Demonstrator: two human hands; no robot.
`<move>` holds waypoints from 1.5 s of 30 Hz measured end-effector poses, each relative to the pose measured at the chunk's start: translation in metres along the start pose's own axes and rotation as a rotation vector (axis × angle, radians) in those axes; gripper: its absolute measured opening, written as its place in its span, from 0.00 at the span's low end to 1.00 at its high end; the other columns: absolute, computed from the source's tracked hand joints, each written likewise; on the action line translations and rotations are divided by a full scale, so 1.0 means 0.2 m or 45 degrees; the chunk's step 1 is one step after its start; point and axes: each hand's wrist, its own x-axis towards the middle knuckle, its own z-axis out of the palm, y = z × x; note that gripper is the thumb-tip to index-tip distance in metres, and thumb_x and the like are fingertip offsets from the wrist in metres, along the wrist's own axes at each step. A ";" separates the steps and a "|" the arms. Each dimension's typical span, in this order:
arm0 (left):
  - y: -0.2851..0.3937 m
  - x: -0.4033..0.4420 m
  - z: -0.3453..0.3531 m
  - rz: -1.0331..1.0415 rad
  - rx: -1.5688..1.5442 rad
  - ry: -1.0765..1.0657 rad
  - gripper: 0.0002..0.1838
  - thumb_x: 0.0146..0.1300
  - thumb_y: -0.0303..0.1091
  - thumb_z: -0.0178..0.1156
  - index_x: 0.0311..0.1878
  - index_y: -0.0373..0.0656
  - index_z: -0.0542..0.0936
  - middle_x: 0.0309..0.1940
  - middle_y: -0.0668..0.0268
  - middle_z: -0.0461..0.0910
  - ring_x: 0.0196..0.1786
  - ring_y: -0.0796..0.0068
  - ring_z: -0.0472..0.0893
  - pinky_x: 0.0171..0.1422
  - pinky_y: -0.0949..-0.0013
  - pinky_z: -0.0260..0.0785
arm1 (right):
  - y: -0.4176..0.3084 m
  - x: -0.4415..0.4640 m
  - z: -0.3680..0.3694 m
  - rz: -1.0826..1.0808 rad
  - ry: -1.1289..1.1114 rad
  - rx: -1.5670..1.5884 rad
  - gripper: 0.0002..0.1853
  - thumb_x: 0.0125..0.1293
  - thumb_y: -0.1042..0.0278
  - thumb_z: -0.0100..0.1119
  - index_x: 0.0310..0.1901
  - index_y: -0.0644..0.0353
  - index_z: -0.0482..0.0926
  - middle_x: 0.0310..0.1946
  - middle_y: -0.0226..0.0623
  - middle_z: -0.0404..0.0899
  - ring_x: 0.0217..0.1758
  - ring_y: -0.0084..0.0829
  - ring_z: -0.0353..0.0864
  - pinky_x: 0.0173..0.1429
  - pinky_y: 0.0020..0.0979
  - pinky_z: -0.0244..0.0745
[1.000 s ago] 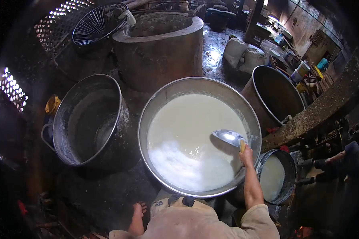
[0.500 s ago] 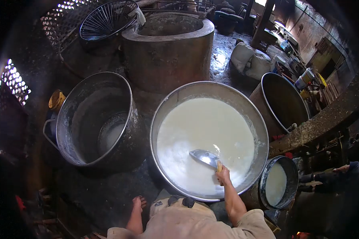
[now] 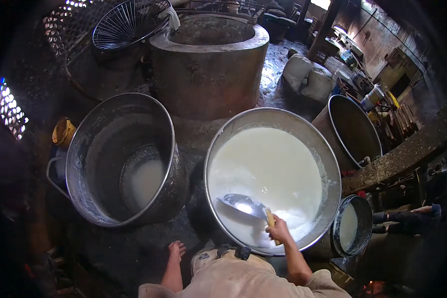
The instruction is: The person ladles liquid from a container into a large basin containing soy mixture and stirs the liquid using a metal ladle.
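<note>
A broad metal scoop (image 3: pixel 242 204) with a wooden handle is in my right hand (image 3: pixel 280 230), whose fingers are wrapped round the handle. The scoop's bowl is over the milky white liquid (image 3: pixel 270 164) near the left front of a wide metal basin (image 3: pixel 335 198). Whether it touches the surface I cannot tell. My left hand (image 3: pixel 177 249) hangs beside my body with its fingers apart, holding nothing. Beyond it to the left stands a deep metal pot (image 3: pixel 97 134), tilted a little, with some whitish liquid (image 3: pixel 146 181) at its bottom.
A round masonry vat (image 3: pixel 203 79) stands behind the basin, with a slatted round basket (image 3: pixel 126 27) to its left. On the right are a smaller bucket of white liquid (image 3: pixel 348 226), a large drum (image 3: pixel 352 131) and filled sacks (image 3: pixel 317 82). Another person's legs (image 3: pixel 402 218) show at far right.
The scoop has moved left and toward the basin's near left wall, my right hand with it. My view has shifted, so the basin sits farther right. The left hand remains open.
</note>
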 end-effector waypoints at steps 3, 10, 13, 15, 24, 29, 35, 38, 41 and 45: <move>0.05 0.01 -0.05 0.035 -0.077 -0.034 0.22 0.60 0.43 0.48 0.55 0.44 0.67 0.48 0.58 0.74 0.45 0.57 0.75 0.51 0.52 0.65 | -0.26 0.06 -0.16 -0.119 -0.064 -0.082 0.29 0.45 0.82 0.57 0.54 0.60 0.68 0.25 0.38 0.77 0.18 0.25 0.75 0.16 0.29 0.71; -0.04 0.01 -0.19 0.025 -0.129 -0.015 0.23 0.60 0.43 0.48 0.57 0.45 0.66 0.50 0.57 0.73 0.46 0.57 0.75 0.51 0.52 0.65 | -0.54 0.72 0.04 -0.679 0.483 -0.562 0.24 0.47 0.76 0.54 0.50 0.64 0.70 0.21 0.46 0.77 0.17 0.36 0.77 0.21 0.36 0.75; -0.12 -0.03 -0.22 -0.020 -0.179 0.023 0.24 0.60 0.45 0.48 0.58 0.45 0.65 0.52 0.56 0.72 0.47 0.56 0.75 0.51 0.51 0.65 | -0.46 0.94 0.10 -0.567 0.401 -0.715 0.19 0.48 0.75 0.53 0.45 0.68 0.71 0.25 0.50 0.78 0.22 0.42 0.79 0.23 0.39 0.76; -0.18 -0.05 -0.24 -0.042 -0.192 0.046 0.24 0.59 0.43 0.49 0.57 0.43 0.66 0.50 0.55 0.73 0.46 0.56 0.76 0.50 0.51 0.66 | -0.38 0.92 0.12 -0.456 0.282 -0.900 0.15 0.48 0.74 0.54 0.40 0.70 0.72 0.28 0.53 0.78 0.26 0.44 0.80 0.26 0.39 0.77; -0.25 -0.11 -0.13 -0.111 -0.025 0.116 0.21 0.60 0.38 0.48 0.55 0.41 0.67 0.45 0.56 0.76 0.39 0.60 0.78 0.41 0.58 0.70 | 0.23 0.68 0.00 -0.304 0.223 -0.868 0.14 0.46 0.72 0.60 0.35 0.67 0.74 0.29 0.52 0.79 0.32 0.46 0.81 0.34 0.42 0.77; -0.05 0.03 0.12 0.172 0.017 -0.134 0.12 0.61 0.36 0.47 0.45 0.45 0.74 0.31 0.65 0.77 0.25 0.76 0.75 0.22 0.75 0.64 | 0.49 0.46 -0.18 -0.218 0.248 -0.891 0.13 0.47 0.71 0.59 0.35 0.67 0.74 0.30 0.52 0.79 0.32 0.47 0.81 0.35 0.42 0.77; 0.42 -0.27 0.71 0.581 0.085 -0.206 0.18 0.64 0.46 0.46 0.49 0.46 0.73 0.40 0.67 0.76 0.37 0.75 0.75 0.34 0.70 0.67 | 0.69 0.17 -0.52 -0.094 0.230 -0.791 0.13 0.50 0.66 0.53 0.37 0.65 0.75 0.32 0.55 0.78 0.33 0.47 0.80 0.40 0.44 0.75; 0.53 -0.36 0.93 0.700 0.070 -0.179 0.20 0.64 0.47 0.46 0.52 0.44 0.72 0.44 0.66 0.76 0.42 0.71 0.75 0.42 0.67 0.67 | 0.69 0.02 -0.76 -0.210 0.225 -0.870 0.16 0.47 0.69 0.54 0.40 0.63 0.75 0.34 0.53 0.78 0.38 0.48 0.79 0.44 0.43 0.73; 0.49 -0.25 1.02 0.964 0.188 -0.094 0.22 0.64 0.45 0.47 0.55 0.40 0.70 0.46 0.62 0.75 0.45 0.67 0.75 0.48 0.65 0.66 | 0.57 -0.15 -1.00 -0.171 0.194 -0.712 0.20 0.45 0.71 0.55 0.44 0.60 0.76 0.35 0.51 0.79 0.42 0.48 0.78 0.46 0.41 0.72; 0.47 -0.38 1.06 1.024 0.524 0.025 0.24 0.65 0.42 0.47 0.58 0.34 0.67 0.51 0.51 0.73 0.55 0.57 0.72 0.58 0.63 0.62 | 0.62 -0.08 -1.32 -0.387 0.222 -0.591 0.23 0.44 0.72 0.56 0.48 0.57 0.76 0.35 0.50 0.79 0.40 0.46 0.79 0.44 0.38 0.72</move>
